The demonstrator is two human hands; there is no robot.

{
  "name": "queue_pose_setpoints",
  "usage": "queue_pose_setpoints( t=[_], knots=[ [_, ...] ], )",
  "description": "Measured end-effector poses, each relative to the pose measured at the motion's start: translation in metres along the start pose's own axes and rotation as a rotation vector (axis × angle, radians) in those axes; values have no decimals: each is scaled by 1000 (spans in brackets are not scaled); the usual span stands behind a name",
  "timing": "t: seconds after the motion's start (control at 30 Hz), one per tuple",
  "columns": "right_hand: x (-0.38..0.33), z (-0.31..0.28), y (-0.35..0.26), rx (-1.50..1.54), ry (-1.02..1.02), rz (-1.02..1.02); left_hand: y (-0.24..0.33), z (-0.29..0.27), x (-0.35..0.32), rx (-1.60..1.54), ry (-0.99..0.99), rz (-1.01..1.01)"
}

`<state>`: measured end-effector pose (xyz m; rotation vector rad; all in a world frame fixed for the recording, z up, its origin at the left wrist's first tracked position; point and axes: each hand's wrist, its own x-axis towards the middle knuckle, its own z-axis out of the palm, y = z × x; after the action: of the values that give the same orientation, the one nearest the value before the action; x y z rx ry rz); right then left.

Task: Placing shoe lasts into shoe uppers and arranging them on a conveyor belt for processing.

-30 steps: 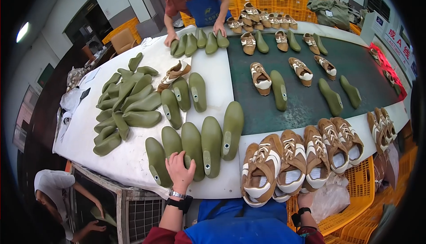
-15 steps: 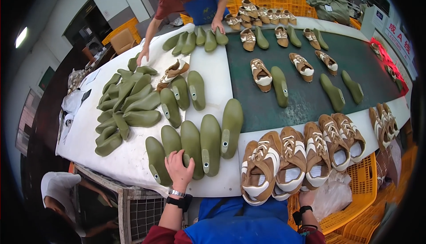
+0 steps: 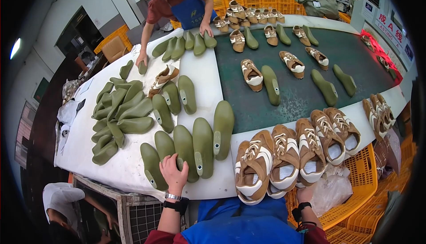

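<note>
Green shoe lasts are lining the white tabletop's near edge; the left hand is resting half-curled over the row's middle, its grip unclear; the right hand is staying partly hidden by brown-and-white lace-up sneakers, its state impossible to tell.

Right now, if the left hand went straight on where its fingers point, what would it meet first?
Likely the green shoe last second from left in the near row; the left hand seems to touch it, though depth is unclear.
</note>
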<state>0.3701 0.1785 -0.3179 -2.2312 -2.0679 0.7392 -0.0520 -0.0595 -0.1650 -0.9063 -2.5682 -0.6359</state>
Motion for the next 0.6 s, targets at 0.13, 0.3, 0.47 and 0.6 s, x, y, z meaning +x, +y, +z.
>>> queue_pose_setpoints(
  t=[0.13, 0.3, 0.47, 0.6],
  knots=[
    [-8, -13, -12, 78, 3, -28, 1, -1, 1, -4, -2, -8],
    [-10, -19, -17, 98, -6, -65, 0, -2, 1, -6, 4, -16],
    [-8, -12, -12, 57, -16, -61, 2, -2, 2, -10, 31, -12],
    [-5, -2, -5, 114, 63, -95, 3, -4, 2, -10, 38, -1]
  ],
)
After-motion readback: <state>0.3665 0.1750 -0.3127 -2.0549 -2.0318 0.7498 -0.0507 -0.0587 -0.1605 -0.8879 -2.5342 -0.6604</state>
